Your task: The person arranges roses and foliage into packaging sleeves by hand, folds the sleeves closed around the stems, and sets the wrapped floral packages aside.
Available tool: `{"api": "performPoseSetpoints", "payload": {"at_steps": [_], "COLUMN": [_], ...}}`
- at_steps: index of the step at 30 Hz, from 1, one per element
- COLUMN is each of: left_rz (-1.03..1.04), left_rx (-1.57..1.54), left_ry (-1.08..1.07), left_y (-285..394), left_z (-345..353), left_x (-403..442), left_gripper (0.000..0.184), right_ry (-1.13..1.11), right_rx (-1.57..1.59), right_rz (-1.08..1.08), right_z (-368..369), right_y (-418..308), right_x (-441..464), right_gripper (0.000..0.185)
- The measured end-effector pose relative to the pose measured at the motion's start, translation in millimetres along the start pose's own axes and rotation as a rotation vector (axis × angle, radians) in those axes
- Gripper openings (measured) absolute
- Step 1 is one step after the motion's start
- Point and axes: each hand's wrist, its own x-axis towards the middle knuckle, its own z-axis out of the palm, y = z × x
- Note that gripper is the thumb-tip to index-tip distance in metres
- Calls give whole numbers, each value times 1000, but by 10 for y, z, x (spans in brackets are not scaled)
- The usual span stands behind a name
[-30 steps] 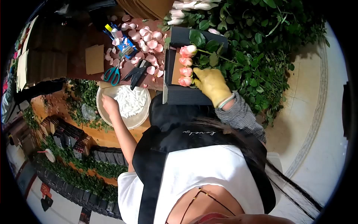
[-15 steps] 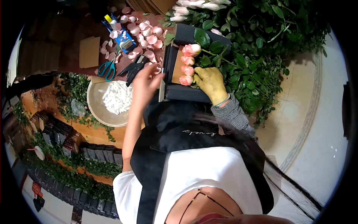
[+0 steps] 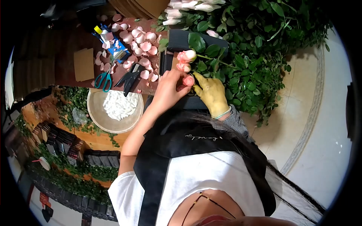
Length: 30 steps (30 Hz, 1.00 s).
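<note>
My left hand (image 3: 170, 90) is bare, its fingers curled round the lowest visible pink rose (image 3: 188, 80). On the stem side of this flower, my right hand (image 3: 212, 94) wears a yellow glove, its thumb and fingers closed about the stem just behind the bloom. The fingertips of both hands nearly meet there and partly hide the stem. Two more pink roses (image 3: 186, 56) lie above in a row, over brown card and dark ribbed wrapping (image 3: 198, 40). Their leafy stems point right.
Pink petals (image 3: 145, 46), teal-handled scissors (image 3: 103, 81), a black tool (image 3: 132, 78) and a blue item (image 3: 118, 51) lie on the dark red table. A bowl (image 3: 94, 113) holds small white pieces. Leafy stems (image 3: 252, 71) fill the upper right; white-netted buds (image 3: 196, 5) lie at the top.
My left hand has moved from the bowl up and right to the roses and closed round the lowest visible one. My right hand has stayed beside the blooms.
</note>
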Motion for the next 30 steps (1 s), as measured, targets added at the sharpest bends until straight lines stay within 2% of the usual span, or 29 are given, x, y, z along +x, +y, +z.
{"api": "performPoseSetpoints", "payload": {"at_steps": [1,4,9,11,13,15,17,19,20,22,24,25,27,29,30], "left_rz": [47,-13,-110,-37,-3,124,183,329,366,158,-103,-144,-54,18,74], "left_rx": [34,-21,8,205,230,297,340,384,494,447,674,668,554,412,371], "left_ry": [4,24,22,128,162,236,214,213,231,353,649,661,648,512,455], "left_y": [-15,-40,78,161,199,223,282,386,247,-31,17,-23,-89,-31,12], "left_z": [18,95,144,169,198,229,227,207,186,5,-266,-348,-386,-309,-239], "left_x": [-15,-57,-55,-15,14,18,-11,-73,-134,-218,-161,-188,-231,-245,-224], "left_gripper": [39,36,30,26,22,22,22,16,26,32,50,54,50,33,31], "right_ry": [3,-4,-21,16,125,135,134,207,222,295,320,342,293,315,293], "right_rx": [6,-36,-19,-16,30,22,-9,54,122,221,211,202,210,218,216], "right_rz": [7,-163,-189,-175,-163,-139,-103,-91,-65,-46,-56,-71,-69,-64,-66], "right_z": [13,3,6,31,47,76,96,105,116,156,175,179,202,203,171], "right_y": [26,93,109,105,102,96,102,126,111,112,124,121,126,122,109], "right_x": [2,-11,-13,-22,-65,-81,-100,-119,-118,-122,-127,-137,-128,-148,-144], "right_gripper": [40,38,35,34,30,28,26,29,30,31,31,31,34,36,38]}}
